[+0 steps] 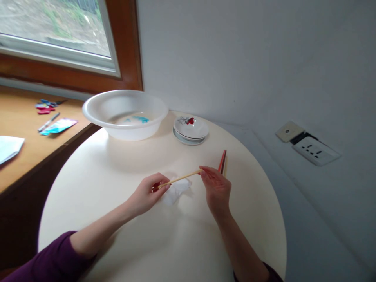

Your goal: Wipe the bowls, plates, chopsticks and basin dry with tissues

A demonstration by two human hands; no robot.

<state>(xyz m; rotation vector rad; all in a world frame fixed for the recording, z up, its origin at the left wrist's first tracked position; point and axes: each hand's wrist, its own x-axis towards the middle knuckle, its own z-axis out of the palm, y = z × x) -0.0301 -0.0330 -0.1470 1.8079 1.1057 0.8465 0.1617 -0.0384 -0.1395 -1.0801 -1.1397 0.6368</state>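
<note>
One pale stick (185, 177) between both hands (150, 192) (217, 194)

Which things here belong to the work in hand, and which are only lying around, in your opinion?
Seem in use:
thin pale stick, held by left hand and right hand
white crumpled material beneath

Seem just lying about:
red and dark sticks by the right hand, though these may belong
white basin
stacked dishes
pen and packet on wooden desk

Observed left forearm (102, 228) reaching diagonally inward with wrist nearly straight, left hand (150, 192) with thumb pressed toward curled fingers. Observed right forearm (241, 246) angled forward and leftward, right hand (217, 192) with thumb and fingertips pinched. Noted both hands apart, roughly level.
</note>
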